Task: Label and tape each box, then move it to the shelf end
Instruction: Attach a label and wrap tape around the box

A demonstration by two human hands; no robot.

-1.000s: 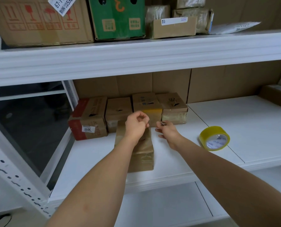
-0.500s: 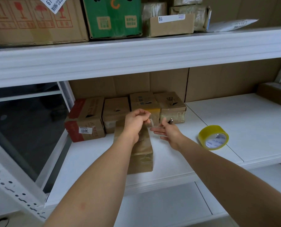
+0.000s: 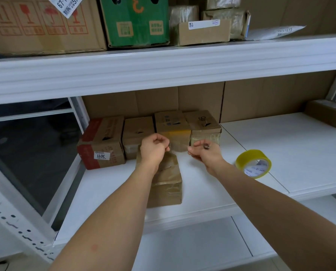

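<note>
Both hands raised over the brown box (image 3: 166, 184) at the shelf (image 3: 212, 184) front, left hand (image 3: 153, 148) and right hand (image 3: 207, 154) each pinching one end of a clear tape strip (image 3: 178, 146) stretched between them; yellow tape roll (image 3: 253, 163) lies just right.

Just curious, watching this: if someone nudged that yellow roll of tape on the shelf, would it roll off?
Probably not easily. The tape roll seems to lie tilted on its side on the shelf, not on its rim, so a nudge would likely slide it. It looks like a thin hollow ring, so probably light. Stood on its rim, it could roll toward the front edge.
</note>
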